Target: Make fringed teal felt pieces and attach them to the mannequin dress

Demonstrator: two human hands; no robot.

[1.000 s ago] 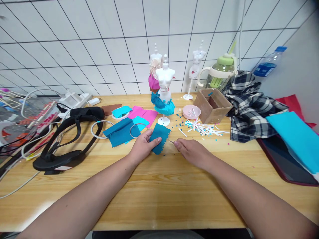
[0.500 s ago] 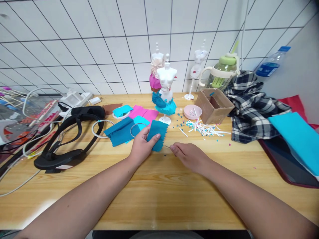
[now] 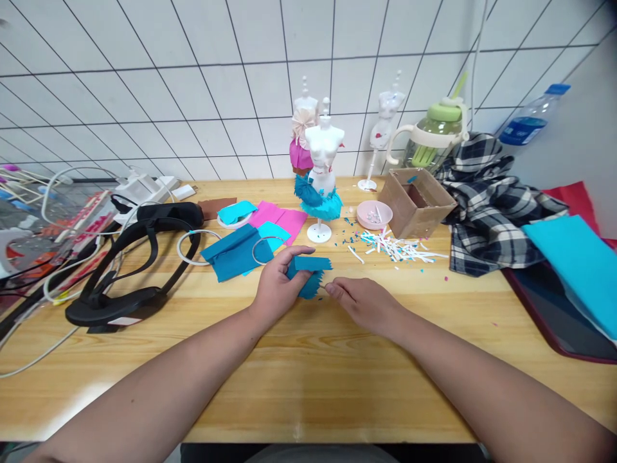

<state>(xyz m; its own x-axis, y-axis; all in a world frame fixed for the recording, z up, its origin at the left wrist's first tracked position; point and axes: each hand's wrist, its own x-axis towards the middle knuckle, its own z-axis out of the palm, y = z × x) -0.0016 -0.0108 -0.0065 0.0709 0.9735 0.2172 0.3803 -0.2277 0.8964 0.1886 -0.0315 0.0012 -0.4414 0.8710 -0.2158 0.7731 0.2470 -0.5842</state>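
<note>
A teal piece of cloth (image 3: 312, 265) with a jagged right edge is pinched between the thumb and fingers of my left hand (image 3: 279, 283); it is bent and its top part leans over to the right. Close beside that jagged edge, the closed fingers of my right hand (image 3: 364, 303) hold a thin stick-like tool (image 3: 324, 287), mostly hidden by the fingers. Behind the hands stands a small white dress-form mannequin (image 3: 324, 145) with a ruffled teal and bright blue skirt (image 3: 322, 202).
Folded teal cloth (image 3: 236, 254) and pink sheets (image 3: 292, 222) lie to the left, near a black headset (image 3: 144, 302). On the right are white paper strips (image 3: 400, 249), a pink dish (image 3: 375, 215), a cardboard box (image 3: 417, 212) and a plaid cloth (image 3: 491, 218). Two more mannequins (image 3: 387, 119) stand behind.
The teal cloth has gone from standing nearly upright to bent over, its top leaning right. My left fingers have shifted around it. My right hand has moved slightly left toward its edge.
</note>
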